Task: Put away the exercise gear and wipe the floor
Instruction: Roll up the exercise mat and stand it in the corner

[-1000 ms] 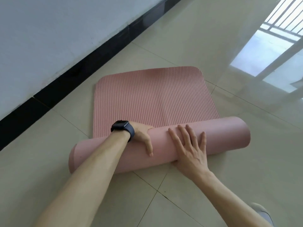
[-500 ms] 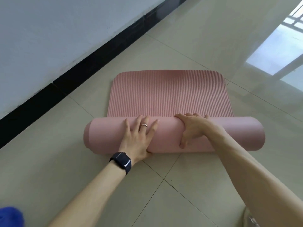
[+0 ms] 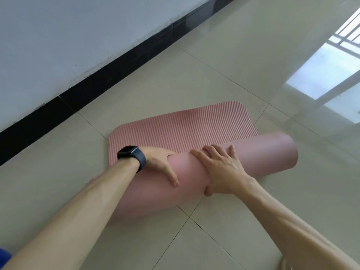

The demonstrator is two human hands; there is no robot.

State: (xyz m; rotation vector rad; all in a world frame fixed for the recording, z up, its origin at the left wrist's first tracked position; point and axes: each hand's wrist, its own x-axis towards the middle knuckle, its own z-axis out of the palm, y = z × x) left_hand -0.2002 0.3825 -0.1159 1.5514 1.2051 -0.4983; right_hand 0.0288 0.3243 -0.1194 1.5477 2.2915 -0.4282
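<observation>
Beige tile floor [image 3: 243, 61], black skirting [image 3: 109, 78], white wall [image 3: 68, 32], half-rolled pink mat [image 3: 263, 152]

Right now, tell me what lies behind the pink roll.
The mat's unrolled ribbed end lies flat on the tile floor; the strip nearest the roll is hidden.

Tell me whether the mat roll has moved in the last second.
Yes. The roll has gone forward, toward the floor joint beyond the mat's end; less ribbed mat lies flat ahead of it.
</observation>
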